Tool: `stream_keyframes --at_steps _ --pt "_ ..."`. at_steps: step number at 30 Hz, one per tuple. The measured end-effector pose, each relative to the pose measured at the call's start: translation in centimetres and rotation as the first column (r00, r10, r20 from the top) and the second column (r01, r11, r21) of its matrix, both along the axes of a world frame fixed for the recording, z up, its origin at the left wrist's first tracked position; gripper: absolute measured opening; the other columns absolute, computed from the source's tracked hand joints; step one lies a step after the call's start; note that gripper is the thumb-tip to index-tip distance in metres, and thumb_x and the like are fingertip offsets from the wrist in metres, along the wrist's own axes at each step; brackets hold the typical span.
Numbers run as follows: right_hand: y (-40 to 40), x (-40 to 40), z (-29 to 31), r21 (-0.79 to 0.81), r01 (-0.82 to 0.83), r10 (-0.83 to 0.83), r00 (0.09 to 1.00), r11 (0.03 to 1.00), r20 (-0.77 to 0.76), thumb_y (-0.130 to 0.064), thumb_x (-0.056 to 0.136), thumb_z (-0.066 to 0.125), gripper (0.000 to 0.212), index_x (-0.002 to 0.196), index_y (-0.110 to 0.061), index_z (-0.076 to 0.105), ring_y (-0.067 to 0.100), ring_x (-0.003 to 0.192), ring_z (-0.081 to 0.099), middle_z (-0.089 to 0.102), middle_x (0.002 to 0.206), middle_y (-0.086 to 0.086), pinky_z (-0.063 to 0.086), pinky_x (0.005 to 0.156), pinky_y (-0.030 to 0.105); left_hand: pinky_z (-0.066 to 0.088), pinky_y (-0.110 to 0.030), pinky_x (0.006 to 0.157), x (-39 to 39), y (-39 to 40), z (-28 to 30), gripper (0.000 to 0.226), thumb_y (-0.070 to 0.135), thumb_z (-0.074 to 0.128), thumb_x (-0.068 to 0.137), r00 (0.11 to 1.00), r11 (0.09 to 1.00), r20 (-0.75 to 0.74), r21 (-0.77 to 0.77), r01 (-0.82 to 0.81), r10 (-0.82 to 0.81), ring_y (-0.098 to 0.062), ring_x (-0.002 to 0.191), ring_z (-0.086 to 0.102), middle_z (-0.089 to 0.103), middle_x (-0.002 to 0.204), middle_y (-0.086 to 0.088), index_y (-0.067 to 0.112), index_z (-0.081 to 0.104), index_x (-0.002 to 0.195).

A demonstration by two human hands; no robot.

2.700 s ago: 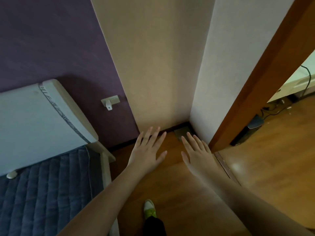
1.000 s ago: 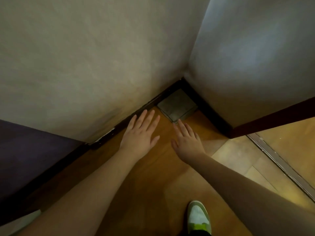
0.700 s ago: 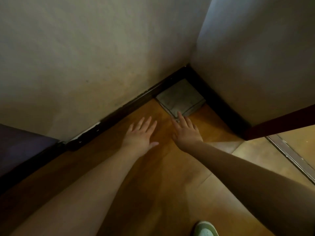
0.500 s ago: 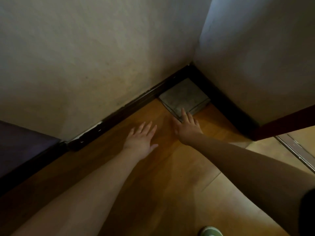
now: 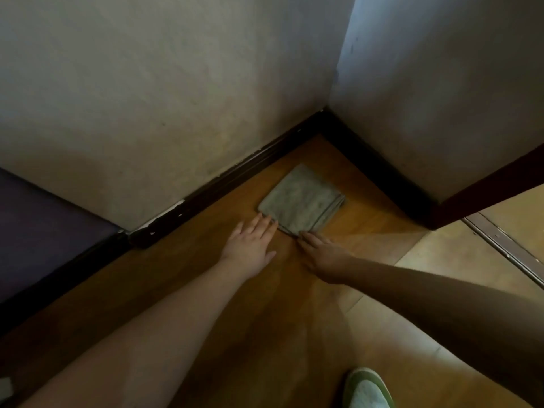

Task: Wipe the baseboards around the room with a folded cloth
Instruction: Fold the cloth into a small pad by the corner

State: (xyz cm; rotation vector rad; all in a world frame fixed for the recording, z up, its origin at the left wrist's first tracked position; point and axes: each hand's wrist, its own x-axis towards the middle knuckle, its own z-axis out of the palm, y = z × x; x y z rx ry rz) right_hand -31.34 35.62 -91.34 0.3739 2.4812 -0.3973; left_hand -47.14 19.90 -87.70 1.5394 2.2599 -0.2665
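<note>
A grey-green folded cloth (image 5: 301,200) lies flat on the wooden floor, a short way out from the corner of two walls. A dark baseboard (image 5: 235,178) runs along the left wall, and another dark baseboard (image 5: 379,172) follows the right wall. My left hand (image 5: 250,244) lies flat on the floor, fingers spread, its fingertips touching the cloth's near left edge. My right hand (image 5: 322,256) is also flat and open, with its fingertips at the cloth's near corner. Neither hand grips the cloth.
The baseboard has chipped white spots (image 5: 164,214) where the pale wall meets a purple wall (image 5: 44,219). A dark door frame (image 5: 482,184) and metal threshold strip (image 5: 506,245) sit at right. My green-and-white slipper (image 5: 366,388) is at the bottom.
The cloth has come out of the corner toward me, with my right fingertips on its near edge. My left hand moved right to touch the cloth. The view shifted back slightly.
</note>
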Motion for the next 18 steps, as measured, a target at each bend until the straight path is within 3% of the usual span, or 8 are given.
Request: stream_keyframes --at_steps 5,8,11,14,18 --pt "-4.7 6.1 -0.1 -0.091 -0.145 0.142 0.989 0.985 -0.042 -0.045 0.104 0.029 0.061 0.158 -0.026 0.007 0.020 0.152 -0.001 -0.001 0.166 -0.004 0.017 0.120 0.044 -0.001 -0.043 0.122 2.8 -2.6 -2.1 0.073 0.053 0.037 0.100 0.997 0.994 -0.014 -0.090 0.068 -0.070 -0.021 0.151 0.000 0.002 0.165 -0.001 0.020 0.006 0.157" --pt "-5.7 8.2 -0.7 -0.070 -0.151 0.142 0.983 0.986 -0.116 -0.036 0.106 0.029 0.056 0.157 -0.027 0.010 0.020 0.152 0.004 0.007 0.166 -0.002 0.016 0.119 0.042 0.008 -0.043 0.122 3.4 -4.6 -3.2 0.069 0.044 0.046 0.100 0.997 0.990 0.040 -0.122 0.068 -0.063 -0.023 0.150 0.009 0.007 0.164 0.000 0.023 0.011 0.157" --pt "-5.8 8.5 -0.8 -0.022 -0.153 0.146 0.968 0.988 -0.205 -0.028 0.105 0.036 0.056 0.157 -0.023 0.015 0.027 0.147 0.024 0.025 0.161 0.007 0.028 0.114 0.043 0.022 -0.043 0.118 4.1 -6.2 -3.6 0.065 0.028 0.051 0.100 0.996 0.996 0.071 -0.068 0.060 -0.056 -0.024 0.148 0.014 0.013 0.161 -0.002 0.023 0.016 0.155" --pt "-6.1 7.9 -0.7 0.039 -0.139 0.144 0.951 0.990 -0.272 -0.022 0.100 0.050 0.055 0.151 -0.013 0.033 0.033 0.134 0.045 0.044 0.148 0.014 0.042 0.104 0.044 0.036 -0.040 0.107 5.0 -6.9 -3.6 0.061 0.009 0.047 0.098 0.996 0.998 0.076 -0.027 0.056 -0.054 -0.026 0.144 0.020 0.019 0.158 -0.005 0.020 0.021 0.153" --pt "-6.7 6.9 -0.8 0.155 -0.209 0.244 0.934 0.966 -0.260 -0.012 0.096 0.054 0.046 0.141 -0.003 0.046 0.036 0.122 0.051 0.050 0.137 0.019 0.049 0.096 0.044 0.042 -0.035 0.102 6.0 -8.1 -3.8 0.061 -0.003 0.047 0.093 0.996 0.999 0.087 0.024 0.022 -0.024 -0.024 0.141 0.025 0.025 0.155 -0.008 0.012 0.029 0.149"
